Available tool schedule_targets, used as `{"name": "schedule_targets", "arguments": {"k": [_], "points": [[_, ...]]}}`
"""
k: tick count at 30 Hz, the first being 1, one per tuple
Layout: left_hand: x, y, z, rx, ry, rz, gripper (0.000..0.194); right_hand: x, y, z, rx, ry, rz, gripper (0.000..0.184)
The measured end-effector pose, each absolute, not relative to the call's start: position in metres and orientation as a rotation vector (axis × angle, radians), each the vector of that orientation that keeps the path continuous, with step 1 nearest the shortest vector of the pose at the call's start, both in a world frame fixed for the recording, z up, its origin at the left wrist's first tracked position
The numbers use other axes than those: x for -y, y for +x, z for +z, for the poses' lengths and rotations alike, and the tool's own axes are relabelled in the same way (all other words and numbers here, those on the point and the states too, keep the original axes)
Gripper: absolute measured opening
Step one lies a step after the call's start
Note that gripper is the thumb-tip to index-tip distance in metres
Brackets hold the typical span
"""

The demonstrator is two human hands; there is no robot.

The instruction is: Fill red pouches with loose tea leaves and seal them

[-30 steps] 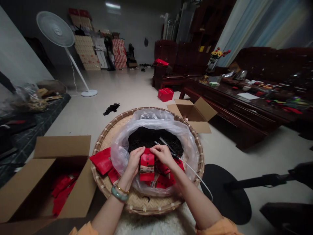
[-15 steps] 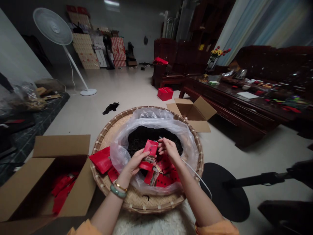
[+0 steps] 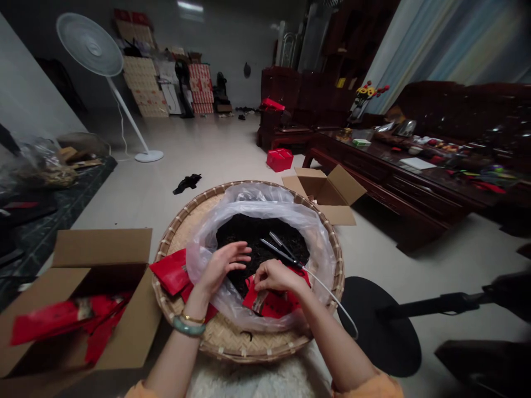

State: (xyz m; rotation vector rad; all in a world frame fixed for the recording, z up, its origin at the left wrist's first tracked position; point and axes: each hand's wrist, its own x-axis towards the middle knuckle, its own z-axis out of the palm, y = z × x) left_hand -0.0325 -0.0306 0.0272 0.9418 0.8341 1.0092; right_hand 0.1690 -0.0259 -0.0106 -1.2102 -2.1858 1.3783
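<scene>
Just under the right hand (image 3: 277, 277) lie red packets (image 3: 269, 304).

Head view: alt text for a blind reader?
The right hand rests on red packets at the front of a clear plastic bag of dark loose leaves on a woven bamboo tray, while the open left hand hovers above. More red packets fill a cardboard box nearby.
</scene>
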Motion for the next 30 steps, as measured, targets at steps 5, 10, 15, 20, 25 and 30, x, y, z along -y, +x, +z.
{"name": "schedule_targets", "arguments": {"k": [5,10,15,20,25,30], "points": [[0.035,-0.008,0.007,-1.039,1.423,0.676,0.022,0.015,0.169,0.003,1.798,-1.228,1.237,0.017],[0.03,-0.009,-0.003,-1.239,1.077,1.022,0.028,0.008,0.172,0.005,1.548,-1.366,0.684,0.03],[0.033,-0.007,-0.003,-1.153,0.865,1.173,0.04,0.012,0.166,-0.014,1.399,-1.351,0.685,0.035],[0.04,-0.005,0.0,-1.125,1.002,1.155,0.038,0.024,0.151,-0.015,1.516,-1.264,0.523,0.036],[0.046,-0.001,-0.004,-1.12,0.786,1.206,0.043,0.031,0.142,-0.018,1.639,-1.225,0.29,0.043],[0.054,0.008,-0.008,-1.081,0.63,1.299,0.041,0.035,0.14,-0.025,1.787,-1.152,0.112,0.053]]}}
